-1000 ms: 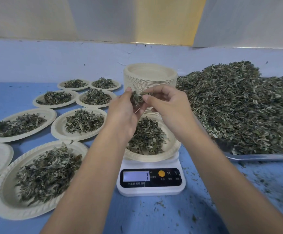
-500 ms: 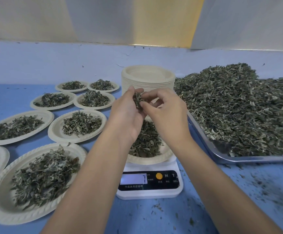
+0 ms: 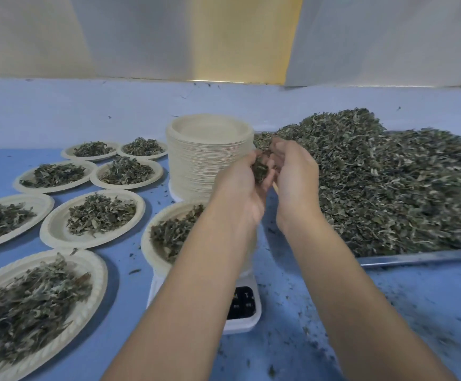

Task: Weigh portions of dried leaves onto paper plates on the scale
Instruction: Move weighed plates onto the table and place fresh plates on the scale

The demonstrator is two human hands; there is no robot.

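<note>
- The left hand (image 3: 241,185) and the right hand (image 3: 295,174) are raised side by side above the table (image 3: 388,312), just in front of the stack of empty paper plates (image 3: 210,158).
- Between them sits a small clump of dried leaves (image 3: 260,169); the left hand is curled around it, thumb and fingers pinched on the clump.
- The right hand is half-curled, fingers bent toward the same clump — whether it actually grips any leaf cannot be told (the fingertips are blurred).
- Below the left forearm stands the white scale (image 3: 244,312); only its right end with the dark button panel shows, the display hidden by the arm.
- The plate on the scale (image 3: 148,243) holds a portion of leaves and is partly covered by the same forearm.
- To the right lies a metal tray (image 3: 416,257) heaped with the bulk pile of leaves (image 3: 375,182), close beside the right hand.
- To the left, filled plates (image 3: 91,215) lie in rows on the blue surface — each with its own mound.
- Leaf crumbs are scattered over the table around the scale and in front of the tray.
</note>
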